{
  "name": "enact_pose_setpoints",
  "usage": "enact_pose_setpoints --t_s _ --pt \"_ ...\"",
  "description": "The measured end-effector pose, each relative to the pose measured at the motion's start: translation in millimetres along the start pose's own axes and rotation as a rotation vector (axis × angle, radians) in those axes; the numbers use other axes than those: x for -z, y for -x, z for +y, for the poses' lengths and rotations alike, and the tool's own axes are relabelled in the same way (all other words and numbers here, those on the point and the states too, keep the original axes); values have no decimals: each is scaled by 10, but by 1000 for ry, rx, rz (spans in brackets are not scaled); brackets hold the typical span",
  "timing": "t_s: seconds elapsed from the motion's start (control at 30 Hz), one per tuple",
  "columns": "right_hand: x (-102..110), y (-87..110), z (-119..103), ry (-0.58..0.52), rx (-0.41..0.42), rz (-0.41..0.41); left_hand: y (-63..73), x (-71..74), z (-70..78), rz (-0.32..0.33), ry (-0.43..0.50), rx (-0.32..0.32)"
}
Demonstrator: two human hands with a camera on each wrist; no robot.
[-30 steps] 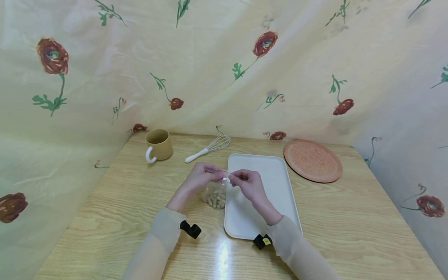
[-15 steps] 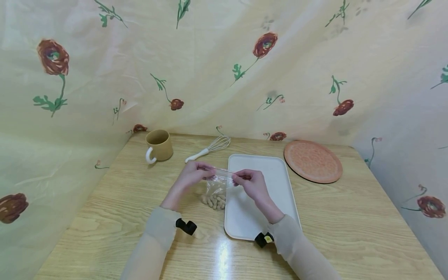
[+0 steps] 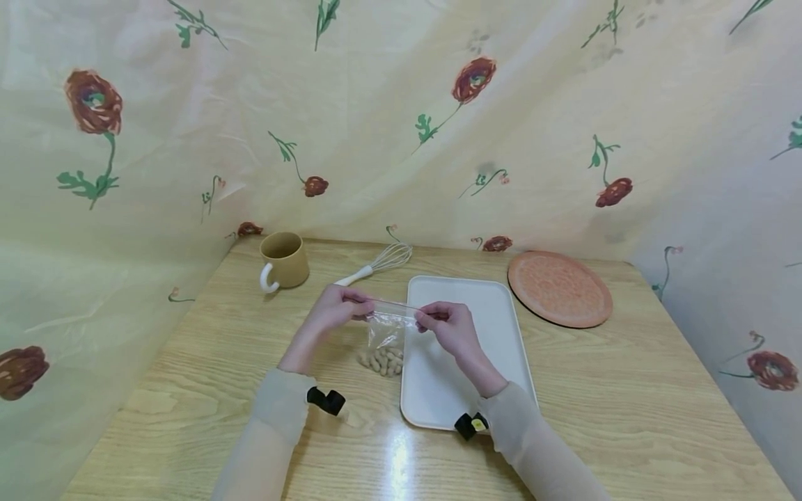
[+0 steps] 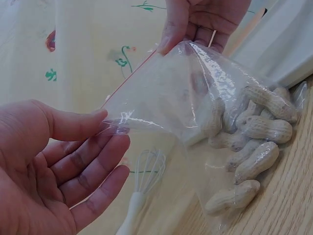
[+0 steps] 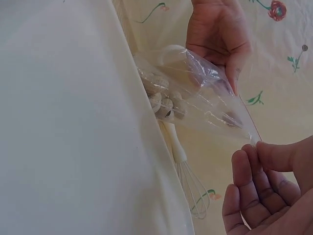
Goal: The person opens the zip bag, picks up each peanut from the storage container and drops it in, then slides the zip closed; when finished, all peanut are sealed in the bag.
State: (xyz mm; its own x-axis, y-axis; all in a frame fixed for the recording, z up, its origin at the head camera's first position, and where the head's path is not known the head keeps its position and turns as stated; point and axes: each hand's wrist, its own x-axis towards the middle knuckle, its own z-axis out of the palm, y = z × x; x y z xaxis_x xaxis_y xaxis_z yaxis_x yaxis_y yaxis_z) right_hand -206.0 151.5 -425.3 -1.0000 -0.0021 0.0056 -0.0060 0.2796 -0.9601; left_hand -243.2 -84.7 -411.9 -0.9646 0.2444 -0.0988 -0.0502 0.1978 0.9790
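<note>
A clear zip bag with a red seal line along its top hangs stretched between both hands. Several unshelled peanuts lie in its lower part, down at the tabletop just left of the white tray. My left hand pinches the bag's top left corner between thumb and forefinger. At the opposite top corner, my right hand pinches the bag the same way, above the tray. The left wrist view shows the top edge pulled taut; whether the seal is fastened I cannot tell.
Behind the hands lies a whisk with a white handle. A tan mug with a white handle stands at the back left. To the tray's right is a round orange-pink mat. A flowered cloth hangs behind the table.
My left hand has moved left along the bag's top edge, away from the right hand, and the bag's top is now stretched flat. The right hand has shifted only slightly right.
</note>
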Motion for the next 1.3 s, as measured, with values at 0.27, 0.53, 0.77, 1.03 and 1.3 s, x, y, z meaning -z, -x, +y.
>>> enact_pose_setpoints --t_s 0.27,0.53,0.77,1.03,1.3 --pt "-21 -29 -10 12 3 5 2 56 5 -19 -4 28" --pt "-24 -78 8 -1 15 -26 -14 85 -30 5 -118 15" --pt "-44 -181 -36 81 52 -44 -8 74 -14 48 -89 19" --pt "-96 -374 -33 103 26 -94 -59 34 -64 109 -83 -29" --pt "-148 -530 35 113 -22 -137 -99 7 -139 169 -91 -25"
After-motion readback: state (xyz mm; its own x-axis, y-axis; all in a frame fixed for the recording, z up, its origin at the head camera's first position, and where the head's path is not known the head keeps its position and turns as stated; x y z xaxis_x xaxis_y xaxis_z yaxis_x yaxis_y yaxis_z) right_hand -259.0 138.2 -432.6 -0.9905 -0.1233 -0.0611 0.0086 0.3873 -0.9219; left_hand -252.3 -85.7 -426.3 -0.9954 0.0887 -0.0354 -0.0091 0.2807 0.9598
